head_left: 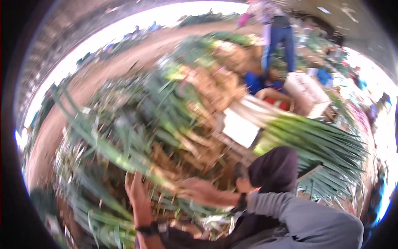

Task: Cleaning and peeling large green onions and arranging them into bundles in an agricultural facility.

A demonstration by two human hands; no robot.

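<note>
A long leek (120,159) lies slantwise before me, its green leaves reaching up to the left and its pale root end toward the middle. My left hand (139,197) comes up from below and has its fingers closed on the leek's stalk. Near the root end, my right hand (201,191) is closed on the same leek, its fingers smeared by motion. Under and behind the stalk spreads a heap of untrimmed leeks (170,120) with brown, soil-covered roots. A dark band circles each wrist.
To the right, cleaned leeks (315,145) with white shafts lie in a fanned stack over a wooden support. My bent knee (275,168) is beside them. Farther back are a white box (306,93), a blue container and a standing person (277,39). A dirt path (137,58) curves along the left.
</note>
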